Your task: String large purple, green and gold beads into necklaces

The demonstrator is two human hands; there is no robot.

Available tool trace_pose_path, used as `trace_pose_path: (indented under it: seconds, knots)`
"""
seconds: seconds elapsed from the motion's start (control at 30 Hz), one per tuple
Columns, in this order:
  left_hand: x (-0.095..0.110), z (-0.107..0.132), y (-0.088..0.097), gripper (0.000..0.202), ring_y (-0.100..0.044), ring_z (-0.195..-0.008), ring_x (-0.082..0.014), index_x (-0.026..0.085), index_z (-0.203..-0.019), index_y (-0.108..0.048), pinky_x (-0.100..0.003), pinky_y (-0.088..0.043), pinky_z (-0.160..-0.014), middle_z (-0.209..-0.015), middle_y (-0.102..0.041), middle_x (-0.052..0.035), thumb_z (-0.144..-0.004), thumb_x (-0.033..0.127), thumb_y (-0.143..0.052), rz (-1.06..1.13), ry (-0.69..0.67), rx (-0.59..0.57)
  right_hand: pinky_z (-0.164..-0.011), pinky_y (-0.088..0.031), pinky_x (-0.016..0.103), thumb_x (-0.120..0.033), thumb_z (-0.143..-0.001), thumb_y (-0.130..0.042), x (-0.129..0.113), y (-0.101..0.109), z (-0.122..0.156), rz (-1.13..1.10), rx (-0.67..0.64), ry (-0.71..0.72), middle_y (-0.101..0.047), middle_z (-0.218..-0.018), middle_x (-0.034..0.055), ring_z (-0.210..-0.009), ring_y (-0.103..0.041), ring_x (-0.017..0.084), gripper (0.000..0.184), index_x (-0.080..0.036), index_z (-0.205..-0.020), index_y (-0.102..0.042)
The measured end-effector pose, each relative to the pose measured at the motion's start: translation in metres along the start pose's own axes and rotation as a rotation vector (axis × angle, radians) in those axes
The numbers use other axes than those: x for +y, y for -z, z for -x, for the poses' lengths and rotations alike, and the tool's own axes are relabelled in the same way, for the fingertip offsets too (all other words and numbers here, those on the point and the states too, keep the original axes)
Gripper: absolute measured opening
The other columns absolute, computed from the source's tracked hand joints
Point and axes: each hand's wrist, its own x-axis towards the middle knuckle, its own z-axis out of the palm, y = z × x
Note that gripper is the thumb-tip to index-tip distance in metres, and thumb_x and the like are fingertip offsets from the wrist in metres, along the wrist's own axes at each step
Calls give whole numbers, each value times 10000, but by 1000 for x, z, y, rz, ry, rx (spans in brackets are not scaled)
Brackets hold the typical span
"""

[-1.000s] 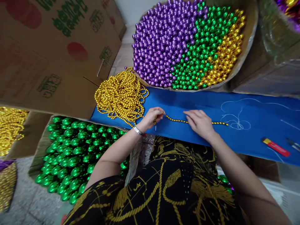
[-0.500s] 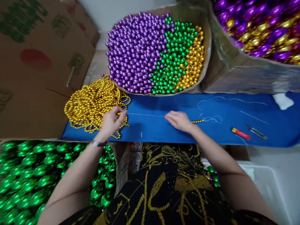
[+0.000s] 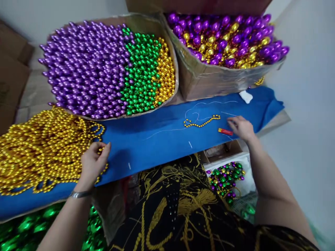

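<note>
Strand [image 3: 201, 126] lies right of the frame's centre on the table [image 3: 162, 153], likely light, limp and slippery, best pinched at one end, while the left hand [image 3: 92, 161] by the gold pile [image 3: 49, 150] and right hand [image 3: 242, 127] near the red tool [image 3: 226, 131] curl loosely, any hold unclear.

Glossy metallic-looking gold beads [image 3: 39, 150]; matt blue cloth [image 3: 162, 150]; brown cardboard box [image 3: 201, 82].

The view's left edge cuts off the gold bead pile [image 3: 39, 150]. The near edge crops the green beads [image 3: 39, 228]. Whether the left hand [image 3: 94, 160] holds anything cannot be determined. The right hand [image 3: 242, 127] conceals the cloth [image 3: 162, 150] beneath.
</note>
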Motion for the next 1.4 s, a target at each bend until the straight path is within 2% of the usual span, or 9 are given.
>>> trace_pose_path:
  seconds: [0.2,0.43,0.53,0.63,0.73,0.9,1.07,1.2,1.4]
  knots:
    - [-2,1,-11,361,-376,-439,-130,234,-723,-555,-266,-300,-454,-499,-434,61,-771,590,-581,89,107,22,-871,-471,371,-378,-980,-388,16,-18,36,59,43,-172,-691,-1152,147,-990,-619,253,423,-166,-1227,-659]
    - [3,6,-10,335,-467,-584,-124,196,-704,-541,-251,-373,-570,-624,-526,27,-777,521,-570,171,60,57,-624,-414,378,-327,-946,-395,15,-8,21,52,63,-161,-685,-853,185,-762,-611,293,394,-170,-1143,-698]
    - [5,7,-7,297,-457,-603,-117,191,-706,-526,-239,-377,-588,-635,-510,24,-804,468,-565,235,58,72,-693,-455,370,-326,-1001,-307,-52,-1,-1,-151,138,-42,-677,-1082,193,-913,-646,282,440,-160,-1298,-585]
    - [5,10,-3,288,-435,-596,-110,188,-710,-517,-235,-366,-587,-642,-492,26,-817,450,-576,304,67,89,-816,-485,345,-419,-998,-412,-154,7,-15,-367,24,322,-663,-1170,139,-1021,-633,252,422,-196,-1331,-544]
    - [4,13,-1,287,-429,-596,-110,187,-713,-517,-236,-365,-592,-642,-490,26,-822,443,-587,346,60,88,-743,-474,318,-451,-1018,-371,-246,8,-22,-209,-130,510,-657,-1090,115,-986,-618,246,426,-248,-1345,-553]
    - [4,14,1,290,-429,-588,-110,186,-714,-519,-238,-358,-581,-638,-489,26,-821,444,-596,361,44,87,-692,-418,297,-344,-1044,-276,-314,-1,-32,32,-290,611,-593,-1181,155,-1034,-557,263,437,-243,-1415,-484]
    - [-3,9,6,296,-452,-586,-115,185,-744,-537,-243,-357,-577,-655,-512,17,-846,461,-561,255,16,127,-694,-403,288,-301,-1048,-245,-321,-8,-37,29,-330,595,-602,-1151,128,-1033,-549,237,410,-250,-1316,-550]
    - [-14,-9,0,316,-514,-610,-150,174,-848,-581,-274,-322,-583,-722,-591,-32,-909,471,-493,-159,-56,215,-690,-421,274,-470,-1046,-258,-285,-5,-41,-47,-267,455,-594,-1197,76,-1040,-582,215,425,-316,-1344,-518]
    - [-15,-41,-34,405,-617,-828,-285,131,-946,-624,-329,-327,-629,-899,-661,-173,-979,411,-334,-681,-195,-58,-680,-452,297,-447,-961,-498,-217,-9,-42,-100,-329,250,-565,-1216,86,-940,-636,229,339,-259,-1233,-573]
